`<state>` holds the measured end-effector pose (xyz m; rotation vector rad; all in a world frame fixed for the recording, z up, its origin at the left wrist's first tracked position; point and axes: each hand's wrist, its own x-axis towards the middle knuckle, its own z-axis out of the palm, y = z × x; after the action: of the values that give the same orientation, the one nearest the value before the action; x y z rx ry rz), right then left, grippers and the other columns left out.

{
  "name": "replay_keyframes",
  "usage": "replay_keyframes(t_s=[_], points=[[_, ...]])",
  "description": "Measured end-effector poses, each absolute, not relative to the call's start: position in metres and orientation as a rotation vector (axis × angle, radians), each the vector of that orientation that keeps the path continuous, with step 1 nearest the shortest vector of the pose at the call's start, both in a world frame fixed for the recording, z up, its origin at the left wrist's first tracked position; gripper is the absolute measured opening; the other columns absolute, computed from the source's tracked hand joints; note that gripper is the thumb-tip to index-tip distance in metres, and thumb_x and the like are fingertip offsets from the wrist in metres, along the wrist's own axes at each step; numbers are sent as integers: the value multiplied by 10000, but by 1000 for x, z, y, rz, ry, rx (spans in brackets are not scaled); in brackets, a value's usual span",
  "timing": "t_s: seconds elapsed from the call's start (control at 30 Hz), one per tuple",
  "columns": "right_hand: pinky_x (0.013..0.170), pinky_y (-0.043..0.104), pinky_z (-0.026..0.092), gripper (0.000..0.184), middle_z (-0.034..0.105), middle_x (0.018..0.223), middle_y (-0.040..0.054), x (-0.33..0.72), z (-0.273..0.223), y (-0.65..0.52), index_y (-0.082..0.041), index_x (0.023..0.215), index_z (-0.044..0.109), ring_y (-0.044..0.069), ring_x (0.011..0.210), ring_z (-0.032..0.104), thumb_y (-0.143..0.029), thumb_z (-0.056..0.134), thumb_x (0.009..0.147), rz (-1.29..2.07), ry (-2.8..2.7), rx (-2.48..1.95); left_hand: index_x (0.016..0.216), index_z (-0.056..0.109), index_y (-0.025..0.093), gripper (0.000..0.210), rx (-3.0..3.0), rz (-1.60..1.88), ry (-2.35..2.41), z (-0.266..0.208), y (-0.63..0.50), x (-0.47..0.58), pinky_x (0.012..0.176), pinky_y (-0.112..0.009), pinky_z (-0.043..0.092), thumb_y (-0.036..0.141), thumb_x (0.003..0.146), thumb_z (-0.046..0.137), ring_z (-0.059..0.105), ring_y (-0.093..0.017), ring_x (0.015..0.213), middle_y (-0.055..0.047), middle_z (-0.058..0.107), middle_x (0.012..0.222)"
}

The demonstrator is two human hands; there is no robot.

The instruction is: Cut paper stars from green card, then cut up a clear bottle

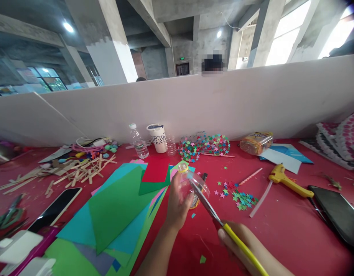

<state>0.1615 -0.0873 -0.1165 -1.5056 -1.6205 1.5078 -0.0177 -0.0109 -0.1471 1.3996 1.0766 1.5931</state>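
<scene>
My left hand (177,203) is closed around a cut piece of clear plastic bottle (183,168), its neck with a yellow ring pointing up and away. In my right hand (237,237) is a pair of scissors (207,205) with yellow handles. The metal blades reach up and left to the plastic's edge; I cannot tell whether they are cutting into it. Behind the plastic, a small round item with an orange-yellow rim (194,204) is partly hidden. Green and blue paper sheets (119,207) lie left of my left hand.
On the red table (265,237) are star sequins (242,200), a yellow glue gun (292,182), a black tablet-like device (335,214), a phone (56,209) and wooden sticks (84,170). A water bottle (139,143) and a cup (157,138) stand by the white partition (171,103).
</scene>
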Motion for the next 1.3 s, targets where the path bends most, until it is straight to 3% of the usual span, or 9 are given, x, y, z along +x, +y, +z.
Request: replay_keyframes(t_s=[0.4, 0.5, 0.63, 0.9, 1.3], points=[[410, 210, 257, 654, 406, 552, -39, 165, -118, -81, -218, 628, 334, 84, 471, 355, -857, 278, 749, 1506, -1734, -1453, 1371, 382, 247, 649, 1366, 1601, 1087, -152, -8, -17, 1094, -479, 281, 452, 791, 589, 392, -321, 1317, -109, 404, 1448], [370, 207, 209, 673, 356, 532, -70, 166, -119, -81, -222, 655, 341, 55, 403, 297, -890, 278, 705, 1654, -1637, -1417, 1381, 376, 260, 619, 1479, 1545, 1088, -150, -10, -20, 1108, -468, 264, 402, 815, 583, 346, -313, 1349, -103, 369, 1474], [360, 193, 229, 696, 317, 540, -93, 166, -120, -79, -221, 687, 359, 41, 383, 293, -912, 287, 660, 1698, -1518, -1400, 1404, 338, 272, 641, 1611, 1446, 1073, -151, -12, -21, 1110, -469, 266, 375, 821, 584, 285, -315, 1382, -101, 325, 1493], [327, 183, 213, 687, 412, 521, -80, 164, -115, -81, -220, 675, 349, 27, 341, 315, -905, 287, 668, 1685, -1538, -1420, 1432, 260, 296, 616, 1708, 1435, 1069, -161, -11, -21, 1122, -511, 230, 371, 874, 510, 226, -309, 1404, -89, 255, 1522], [363, 182, 235, 694, 397, 478, -59, 161, -120, -82, -222, 617, 324, 53, 391, 350, -911, 267, 678, 1541, -1608, -1490, 1416, 332, 277, 634, 1647, 1462, 1050, -155, -11, -20, 1101, -501, 273, 344, 830, 565, 294, -330, 1373, -99, 323, 1495]])
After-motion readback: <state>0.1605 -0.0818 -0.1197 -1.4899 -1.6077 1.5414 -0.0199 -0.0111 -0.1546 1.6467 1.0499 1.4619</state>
